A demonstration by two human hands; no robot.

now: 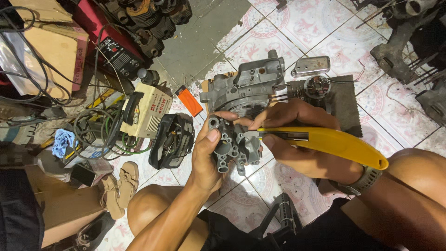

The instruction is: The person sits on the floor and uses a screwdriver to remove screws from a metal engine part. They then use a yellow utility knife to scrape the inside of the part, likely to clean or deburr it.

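Observation:
My left hand (206,155) grips a small grey metal casting (232,144) with several round ports, held above the tiled floor between my knees. My right hand (297,135) holds a yellow utility knife (334,142), its dark blade end pointing left and touching the casting's right side. My right index finger reaches over the top of the casting. A grey watch sits on my right wrist.
A larger grey engine case (246,86) lies on a dark mat (344,100) just beyond my hands. To the left are a cream power tool (146,109), a black open bag (172,139), an orange lighter-like piece (190,102), cables and cardboard boxes. Engine parts crowd the top right.

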